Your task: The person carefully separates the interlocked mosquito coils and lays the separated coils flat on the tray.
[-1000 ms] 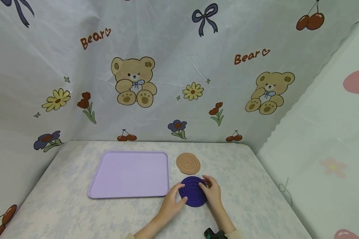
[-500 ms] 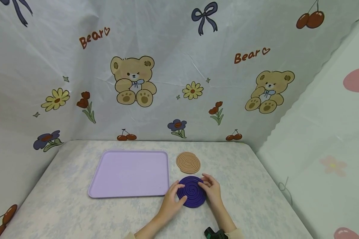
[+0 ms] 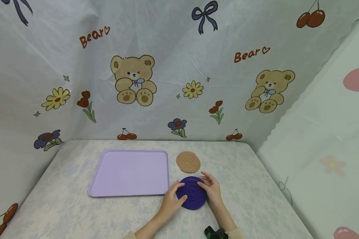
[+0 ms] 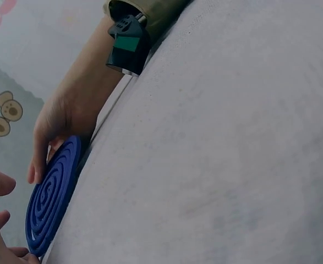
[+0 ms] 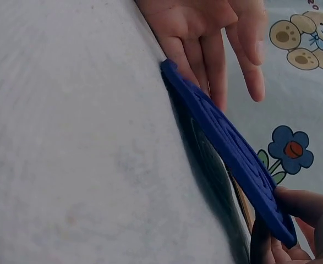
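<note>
A dark blue spiral coaster point(image 3: 192, 194) is between my two hands, to the right of the tray. Its right edge is pinched by my right hand point(image 3: 213, 192), thumb on top and fingers beneath in the right wrist view. That view shows the coaster point(image 5: 230, 146) tilted, its near end raised off the table. My left hand point(image 3: 170, 200) is at the left edge with fingers fairly straight. Some of its fingers point(image 5: 213, 71) touch the far edge, while thumb and forefinger stand apart from it. A tan spiral coaster point(image 3: 188, 162) lies just behind.
A lilac rectangular tray point(image 3: 130, 174) lies on the left half of the pale marbled table point(image 3: 62, 212). A dark device point(image 3: 215, 233) is at my right wrist. Cloth printed with bears point(image 3: 134, 79) hangs behind the table.
The blue coaster has shifted slightly left and nearer me, and my right hand slightly up and left. My left hand, the tray and the tan coaster stay about where they were.
</note>
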### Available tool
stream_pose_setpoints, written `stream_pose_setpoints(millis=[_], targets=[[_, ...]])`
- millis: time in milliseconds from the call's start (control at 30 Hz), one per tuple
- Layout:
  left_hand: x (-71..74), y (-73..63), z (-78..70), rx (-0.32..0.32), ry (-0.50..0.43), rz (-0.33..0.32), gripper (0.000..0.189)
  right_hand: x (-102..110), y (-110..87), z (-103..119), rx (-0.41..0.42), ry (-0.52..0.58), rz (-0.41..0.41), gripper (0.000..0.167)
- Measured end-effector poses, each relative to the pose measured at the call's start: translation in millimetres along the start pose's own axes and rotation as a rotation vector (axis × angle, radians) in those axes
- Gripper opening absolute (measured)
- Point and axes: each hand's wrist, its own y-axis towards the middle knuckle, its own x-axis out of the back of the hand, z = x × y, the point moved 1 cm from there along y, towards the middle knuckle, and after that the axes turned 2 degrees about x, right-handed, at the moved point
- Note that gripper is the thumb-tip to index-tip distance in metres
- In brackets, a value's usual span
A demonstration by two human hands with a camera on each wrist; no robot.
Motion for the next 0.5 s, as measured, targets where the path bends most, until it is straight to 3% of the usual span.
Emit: stream_pose_setpoints(millis=[133,333,367,500], targets=[[3.2,-0.6,-6.7,-0.003,-0.022,-0.009,0.04,-1,1.3,0,-0.018,0.037,-0.014,0.051],[3.9,0.4,-7.8,0.002,-0.097,0.009,0.038,-2,4.4,5,-0.094,0.114,-0.056,0.05],[2.2,1.6,-2.7,-0.008,-0.106,0.008,0.037,-1,5.1,6,-0.104,0.125,-0.059,0.051],[2.4,3.7,-5.2,0.009,-0.23,-0.034,0.034,-2,5.5,12,-0.131,0.162,-0.055,0.051]])
